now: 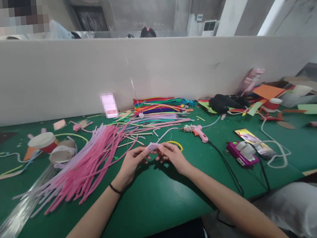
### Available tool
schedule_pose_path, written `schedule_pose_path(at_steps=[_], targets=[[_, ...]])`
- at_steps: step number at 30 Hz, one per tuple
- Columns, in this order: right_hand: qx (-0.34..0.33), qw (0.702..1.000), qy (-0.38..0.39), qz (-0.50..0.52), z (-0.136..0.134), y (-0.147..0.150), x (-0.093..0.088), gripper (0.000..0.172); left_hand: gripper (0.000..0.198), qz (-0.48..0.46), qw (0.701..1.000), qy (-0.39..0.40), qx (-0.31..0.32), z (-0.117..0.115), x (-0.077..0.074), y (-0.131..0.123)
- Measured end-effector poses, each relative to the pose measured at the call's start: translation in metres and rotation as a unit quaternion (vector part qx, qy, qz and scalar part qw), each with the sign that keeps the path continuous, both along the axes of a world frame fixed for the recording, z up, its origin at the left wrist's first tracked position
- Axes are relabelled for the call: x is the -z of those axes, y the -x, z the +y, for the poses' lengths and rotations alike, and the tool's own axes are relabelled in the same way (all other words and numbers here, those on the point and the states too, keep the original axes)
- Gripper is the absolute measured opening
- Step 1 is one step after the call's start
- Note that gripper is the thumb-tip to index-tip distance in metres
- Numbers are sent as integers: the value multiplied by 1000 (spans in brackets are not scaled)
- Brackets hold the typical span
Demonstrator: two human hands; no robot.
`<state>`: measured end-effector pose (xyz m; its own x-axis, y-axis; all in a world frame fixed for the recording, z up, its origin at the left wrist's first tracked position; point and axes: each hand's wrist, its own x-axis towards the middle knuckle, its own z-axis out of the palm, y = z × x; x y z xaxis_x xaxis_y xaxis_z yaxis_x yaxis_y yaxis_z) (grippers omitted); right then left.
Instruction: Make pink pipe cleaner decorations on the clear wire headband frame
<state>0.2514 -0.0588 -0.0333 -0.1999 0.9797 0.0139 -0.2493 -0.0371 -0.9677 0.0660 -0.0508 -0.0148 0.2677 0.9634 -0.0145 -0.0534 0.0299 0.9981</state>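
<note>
Both hands meet over the green table, pinching a small lavender piece of bent pipe cleaner (153,146) between thumbs and fingers. My left hand (132,165) grips its left end, and my right hand (175,157) grips the right end. Some fingertips are hidden beneath it. A pale pipe cleaner strand seems to run up and right from the piece, though I cannot tell if it is joined. Just behind my right hand lies a yellow ring (177,144). Left of my left hand spreads a large bundle of pink and lilac pipe cleaners (87,166).
A pink glue gun (200,133) lies beyond my right hand, its black cable trailing forward. Farther right are a purple power strip (242,154) and a phone (253,142). Colourful pipe cleaners (159,106) lie along the white partition (154,65). Paper cups (45,142) stand left.
</note>
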Motion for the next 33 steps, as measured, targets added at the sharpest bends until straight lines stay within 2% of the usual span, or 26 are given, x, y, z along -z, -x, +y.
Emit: schedule_pose_path(at_steps=[9, 14, 20, 30, 33], targets=[[4, 1000, -8, 28, -1, 5, 1, 35, 25, -71, 995, 63, 7, 1, 0, -1], [8, 1000, -18, 15, -2, 8, 3, 35, 25, -56, 998, 10, -25, 0, 3, -7], [12, 1000, -13, 11, -1, 10, 6, 34, 27, -24, 999, -16, -23, 0, 3, -9], [-19, 997, 8, 70, -3, 8, 2, 29, 25, -85, 994, 61, 13, 5, 7, -5], [-12, 998, 14, 63, -3, 9, 3, 31, 25, -88, 995, 54, 8, 4, 8, -6]])
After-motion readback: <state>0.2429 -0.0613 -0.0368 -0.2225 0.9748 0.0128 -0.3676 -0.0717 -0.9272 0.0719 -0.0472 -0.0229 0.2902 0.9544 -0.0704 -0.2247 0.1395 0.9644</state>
